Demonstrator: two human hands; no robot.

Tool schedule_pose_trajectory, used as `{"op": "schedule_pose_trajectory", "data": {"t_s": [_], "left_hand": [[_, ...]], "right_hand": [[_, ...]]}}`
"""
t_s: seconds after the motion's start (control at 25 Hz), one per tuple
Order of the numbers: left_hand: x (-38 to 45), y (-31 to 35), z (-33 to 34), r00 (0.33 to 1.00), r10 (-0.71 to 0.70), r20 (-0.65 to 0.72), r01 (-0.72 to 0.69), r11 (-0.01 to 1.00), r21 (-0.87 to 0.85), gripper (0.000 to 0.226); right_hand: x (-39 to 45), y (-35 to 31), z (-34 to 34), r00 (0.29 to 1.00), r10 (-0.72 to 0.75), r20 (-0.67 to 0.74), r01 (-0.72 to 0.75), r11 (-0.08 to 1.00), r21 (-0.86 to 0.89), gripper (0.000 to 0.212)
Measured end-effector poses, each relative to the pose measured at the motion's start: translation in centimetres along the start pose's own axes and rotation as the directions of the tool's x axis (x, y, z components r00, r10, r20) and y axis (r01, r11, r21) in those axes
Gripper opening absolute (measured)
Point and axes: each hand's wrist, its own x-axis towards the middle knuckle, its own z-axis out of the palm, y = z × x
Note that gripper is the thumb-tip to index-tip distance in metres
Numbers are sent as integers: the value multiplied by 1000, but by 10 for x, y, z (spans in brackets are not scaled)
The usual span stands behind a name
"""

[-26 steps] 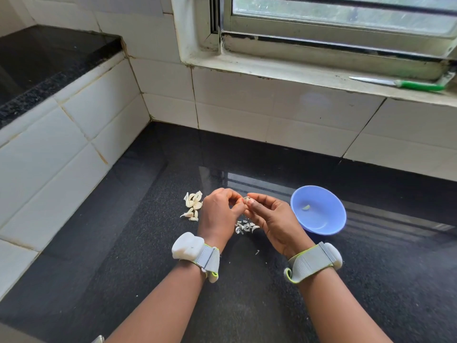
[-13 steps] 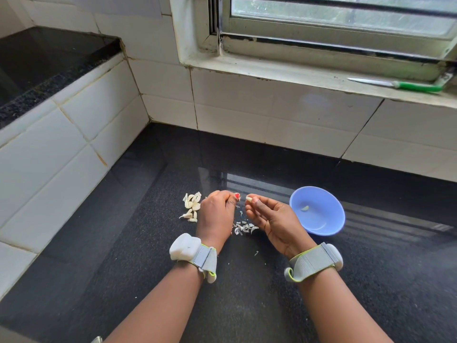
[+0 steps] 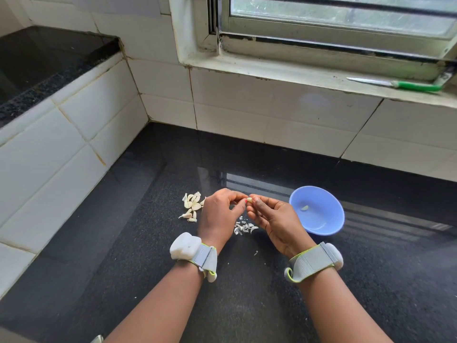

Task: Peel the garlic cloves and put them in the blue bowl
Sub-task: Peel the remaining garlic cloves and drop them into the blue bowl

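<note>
Standing at a tiled kitchen corner under a window, we work over a black granite tabletop (image 3: 247, 293). To our right sits the blue bowl (image 3: 316, 210), one peeled clove inside, nearest our right hand (image 3: 274, 219); unpeeled garlic cloves (image 3: 191, 205) lie left of our left hand (image 3: 218, 214). Both hands pinch one clove (image 3: 249, 200) between fingertips, above the skins (image 3: 244, 227); its axis we cannot tell.

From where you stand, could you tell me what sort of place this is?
Most likely a home kitchen: a black granite counter backed by white wall tiles, a green-handled knife on the window sill, and garlic cloves beside a blue bowl.
</note>
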Motion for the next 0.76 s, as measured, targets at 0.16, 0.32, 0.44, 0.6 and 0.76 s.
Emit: {"op": "schedule_pose_trajectory", "data": {"t_s": [0.16, 0.32, 0.44, 0.6, 0.76], "left_hand": [[1, -2, 1, 998, 58, 24, -60, 995, 83, 8], [1, -3, 3, 988, 146, 59, -155, 969, 191, 9], [0, -4, 4, 988, 148, 49, -155, 967, 201, 10], [1, -4, 1, 996, 70, 63, -78, 989, 127, 7], [1, -2, 0, 997, 43, 61, -49, 994, 101, 6]], "right_hand": [[-1, 1, 1, 1000, -26, -14, 25, 999, -40, 12], [0, 4, 0, 995, -91, -39, 83, 981, -176, 11], [2, 7, -1, 990, -135, -29, 123, 956, -265, 11], [4, 8, -5, 990, -139, 23, 140, 956, -259, 10], [5, 9, -8, 989, -143, 48, 151, 959, -242, 13]]}}
